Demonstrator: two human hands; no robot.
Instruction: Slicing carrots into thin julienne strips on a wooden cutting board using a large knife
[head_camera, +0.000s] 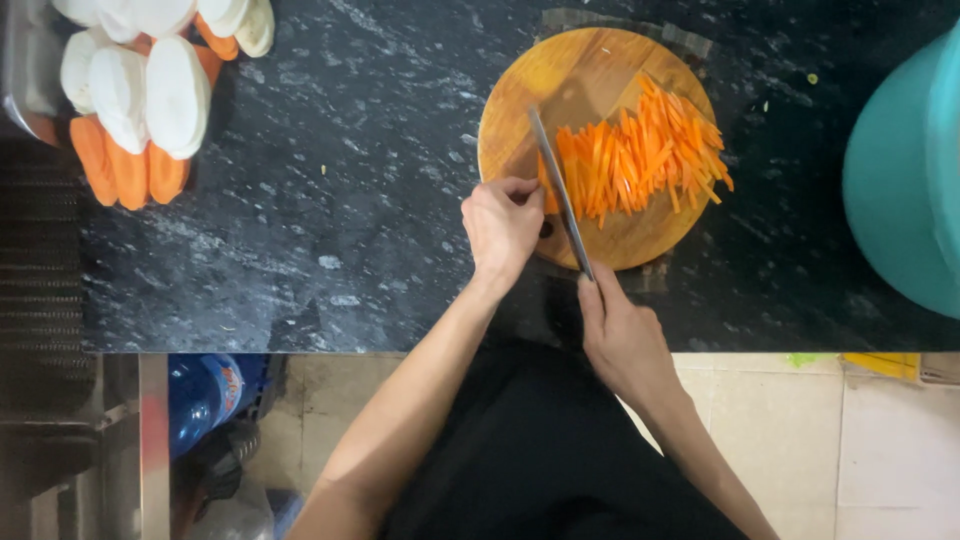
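A round wooden cutting board (565, 75) lies on a dark speckled stone counter (350, 200). On it sits a heap of thin orange carrot sticks (645, 150). My right hand (620, 335) grips the handle of a long knife (555, 180), whose blade points away across the board, just left of the heap. My left hand (500, 225) rests with curled fingers at the board's left edge, pressing a small piece of carrot against the blade's left side.
Sliced white radish (150, 85) and carrot pieces (125, 170) are piled at the counter's far left. A teal plastic tub (905, 180) stands at the right. Below the counter edge are a blue bottle (205, 395) and tiled floor (880, 450).
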